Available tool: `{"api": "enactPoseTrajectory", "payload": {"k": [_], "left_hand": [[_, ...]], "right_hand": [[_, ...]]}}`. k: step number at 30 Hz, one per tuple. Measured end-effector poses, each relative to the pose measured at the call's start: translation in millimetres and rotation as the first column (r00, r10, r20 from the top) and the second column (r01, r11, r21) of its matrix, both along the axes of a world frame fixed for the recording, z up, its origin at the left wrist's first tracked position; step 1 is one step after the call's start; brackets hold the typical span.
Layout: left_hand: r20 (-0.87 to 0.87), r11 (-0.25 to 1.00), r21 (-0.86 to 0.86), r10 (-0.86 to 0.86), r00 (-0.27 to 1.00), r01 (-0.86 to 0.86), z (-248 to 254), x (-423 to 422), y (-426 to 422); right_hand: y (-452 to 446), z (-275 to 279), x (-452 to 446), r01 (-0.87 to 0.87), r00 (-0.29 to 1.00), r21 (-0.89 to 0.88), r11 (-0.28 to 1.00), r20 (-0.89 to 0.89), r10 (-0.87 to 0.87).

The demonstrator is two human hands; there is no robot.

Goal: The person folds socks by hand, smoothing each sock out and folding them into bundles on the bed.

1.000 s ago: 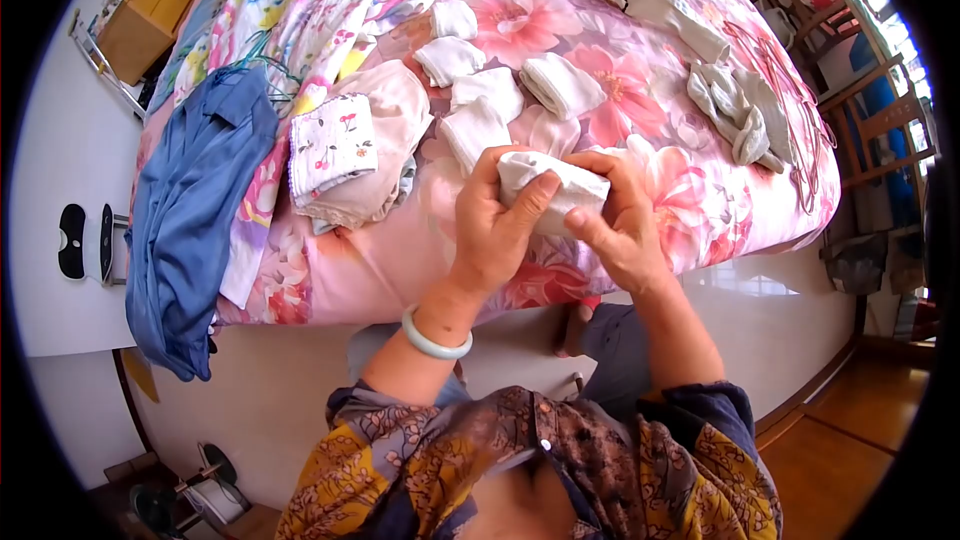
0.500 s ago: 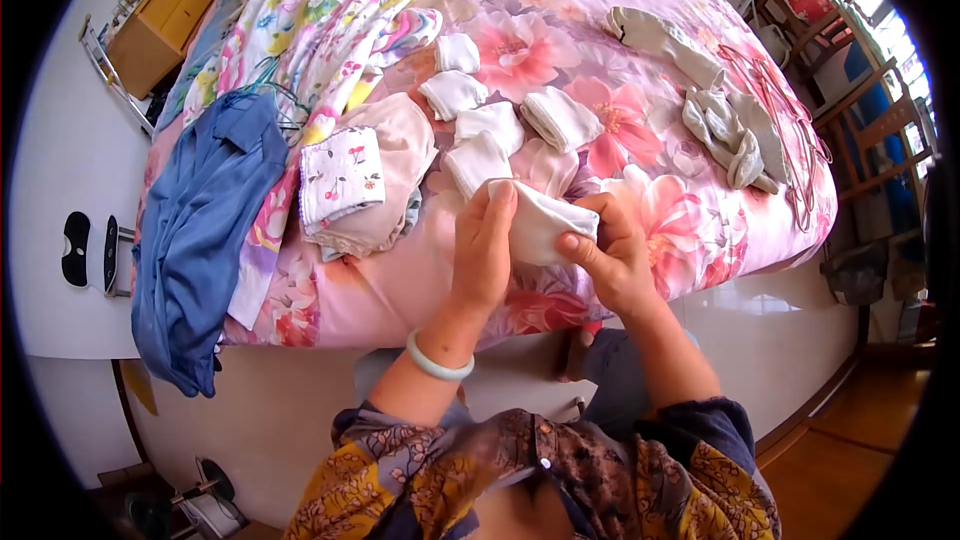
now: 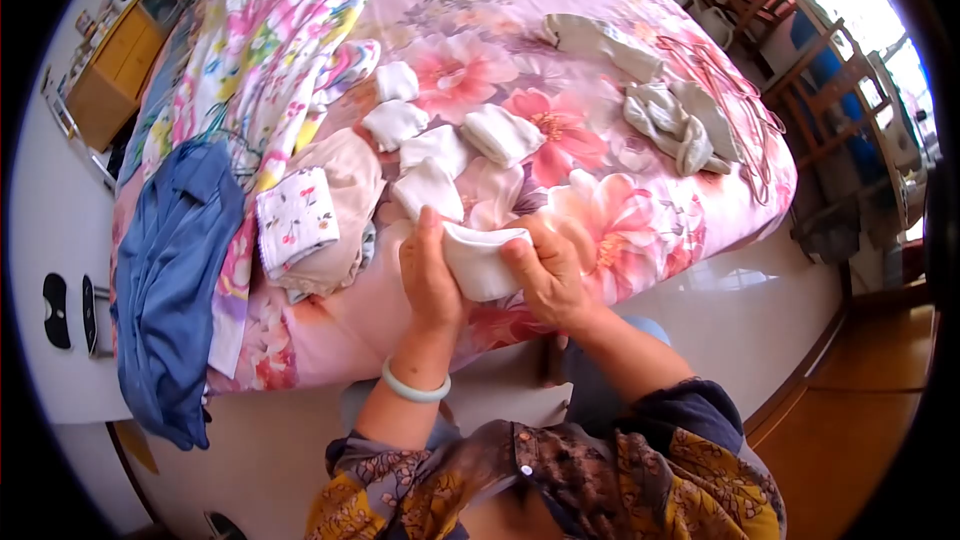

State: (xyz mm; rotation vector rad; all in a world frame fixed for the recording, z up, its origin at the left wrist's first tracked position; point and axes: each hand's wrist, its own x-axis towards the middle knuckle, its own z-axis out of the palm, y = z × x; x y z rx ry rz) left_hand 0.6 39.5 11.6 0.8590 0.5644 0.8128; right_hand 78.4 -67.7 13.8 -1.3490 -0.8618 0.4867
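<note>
At three o'clock from left hand (image 3: 432, 278): folded white cloth (image 3: 482, 268), gripped at the side!
Right hand (image 3: 550, 268): pinching it, cloth at nine o'clock!

Bedspread (image 3: 590, 310) was pink with red-pink flowers; shirt (image 3: 175, 290) plain blue; small folded cloth (image 3: 298, 220) white with cherry print; bracelet (image 3: 416, 392) pale green; cabinet (image 3: 125, 65) yellow-brown.
</note>
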Motion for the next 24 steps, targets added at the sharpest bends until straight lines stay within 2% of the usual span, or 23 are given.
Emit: {"api": "enactPoseTrajectory", "payload": {"k": [3, 4, 7, 8, 9, 11, 13, 17, 19, 21, 24], "left_hand": [[0.065, 0.962, -0.273, 0.02, 0.998, -0.002, -4.5, 7.8, 2.0], [-0.01, 0.987, -0.139, 0.081, 0.997, -0.082, -2.9, 10.2, 0.9], [-0.087, 0.983, 0.183, 0.017, 0.996, -0.001, -8.2, -1.2, 16.4], [-0.158, 0.956, 0.293, 0.038, 0.987, 0.01, -6.4, -6.4, 19.5], [-0.142, 0.954, 0.3, 0.062, 0.988, -0.016, -3.0, -5.7, 19.8], [-0.11, 0.949, 0.309, 0.103, 0.989, -0.064, 3.0, -2.4, 20.0], [-0.101, 0.952, 0.305, 0.04, 0.994, -0.008, 2.7, -1.9, 19.1], [-0.087, 0.957, 0.284, -0.035, 0.996, 0.059, -5.9, -6.5, 23.4], [-0.053, 0.965, 0.255, -0.047, 0.998, 0.059, -4.7, -7.4, 25.3], [-0.051, 0.969, 0.239, -0.055, 0.997, 0.065, -2.9, -9.3, 28.7], [-0.044, 0.971, 0.225, -0.07, 0.997, 0.078, -2.8, -9.5, 30.0]], "right_hand": [[2.3, 0.9, 2.9, -0.022, 0.998, -0.059, 0.998, -0.064, 0.018], [3.5, -3.8, 7.4, -0.031, 0.995, -0.052, 0.998, -0.094, 0.026], [18.1, 8.4, 29.1, 0.106, 0.993, -0.109, 0.988, -0.048, -0.112], [30.4, 14.2, 33.6, 0.216, 0.972, -0.082, 0.973, -0.081, -0.222], [38.1, 18.1, 49.9, 0.246, 0.969, -0.147, 0.958, 0.061, -0.239], [67.2, 19.6, 72.1, 0.215, 0.97, -0.087, 0.973, -0.093, -0.223], [94.4, 33.5, 88.4, 0.251, 0.95, -0.085, 0.964, -0.17, -0.263], [143.5, 21.6, 139.7, 0.243, 0.943, -0.035, 0.969, -0.224, -0.244], [161.5, 6.9, 162.5, 0.281, 0.929, -0.092, 0.955, -0.225, -0.294], [166.3, 5.6, 167.1, 0.35, 0.911, -0.189, 0.918, -0.161, -0.38], [172.8, -7.9, 177.5, 0.365, 0.925, -0.243, 0.899, -0.02, -0.38]]}}
